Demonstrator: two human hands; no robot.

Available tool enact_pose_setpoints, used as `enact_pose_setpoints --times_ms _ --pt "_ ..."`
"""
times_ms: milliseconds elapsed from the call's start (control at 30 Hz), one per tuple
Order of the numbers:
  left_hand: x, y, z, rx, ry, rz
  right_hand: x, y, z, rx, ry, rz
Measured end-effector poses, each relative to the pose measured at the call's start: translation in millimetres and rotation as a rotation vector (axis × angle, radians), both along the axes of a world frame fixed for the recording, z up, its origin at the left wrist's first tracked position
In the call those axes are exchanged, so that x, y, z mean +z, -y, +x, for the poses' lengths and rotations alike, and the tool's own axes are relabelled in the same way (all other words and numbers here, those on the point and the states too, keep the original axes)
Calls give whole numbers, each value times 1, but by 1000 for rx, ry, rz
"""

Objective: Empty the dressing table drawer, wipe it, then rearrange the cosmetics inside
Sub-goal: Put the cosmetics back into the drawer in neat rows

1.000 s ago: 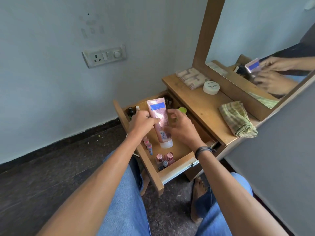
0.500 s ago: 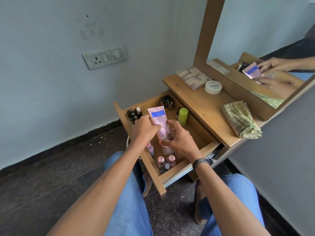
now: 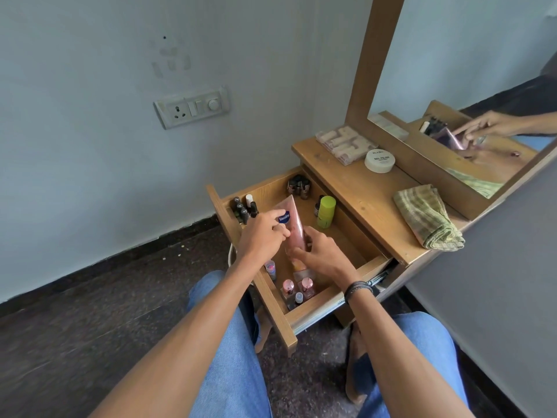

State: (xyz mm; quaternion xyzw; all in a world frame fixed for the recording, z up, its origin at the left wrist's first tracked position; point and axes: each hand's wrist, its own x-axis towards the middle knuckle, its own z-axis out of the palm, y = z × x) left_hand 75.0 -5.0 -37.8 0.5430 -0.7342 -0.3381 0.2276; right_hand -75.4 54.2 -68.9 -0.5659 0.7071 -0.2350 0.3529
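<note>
Blue jeans cover the person's knees at the bottom of the view. Just past them the wooden drawer of the dressing table stands pulled out. In its near corner stand small pink-capped bottles, and a little bottle sits against the left wall.

Above the middle of the drawer, both hands grasp a pink Vaseline tube. The left hand pinches its upper part beside the blue logo. The right hand, with a dark wristband, curls its fingers round the lower part. The tube is tilted, its crimped end towards the far side; its cap end is hidden behind the right hand.

Farther in, a lime-green bottle stands by the right wall. Black-capped nail polish bottles cluster in the far left corner, and dark bottles cluster at the back.

On the tabletop lie a folded checked cloth, a white round jar and a clear pack of pale cylinders. Behind them rises the wood-framed mirror, reflecting the hands. A switchboard is on the wall to the left.
</note>
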Motion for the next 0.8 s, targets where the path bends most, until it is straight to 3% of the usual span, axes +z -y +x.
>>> enact_pose_setpoints --times_ms 467,700,800 --pt "-1 -11 5 241 -58 -155 -12 5 -3 -14 -95 36" --pt "0 -18 4 121 352 -219 -13 2 0 17 -180 55" --pt "5 -21 3 97 438 -204 -13 1 4 52 -198 89"
